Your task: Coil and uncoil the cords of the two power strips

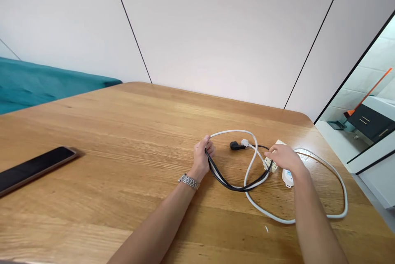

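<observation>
My left hand (204,155) is closed around a bundle of cables, a black cable (226,184) and a white cable (255,148), which loop out to the right. My right hand (283,156) reaches over the cream power strip (273,167), its fingers pinched together where the black cable runs up beneath them. Between the hands lie a black plug (236,146) and a white plug (246,143), close together on the wooden table. A white device (287,178) with a blue patch sits partly hidden under my right wrist.
On the left of the wooden table (138,124) lies a dark phone (37,167). A teal seat (46,80) stands beyond the left edge, and a white panelled wall (216,37) rises behind. A white scrap (266,229) lies near the front; a doorway opens at right.
</observation>
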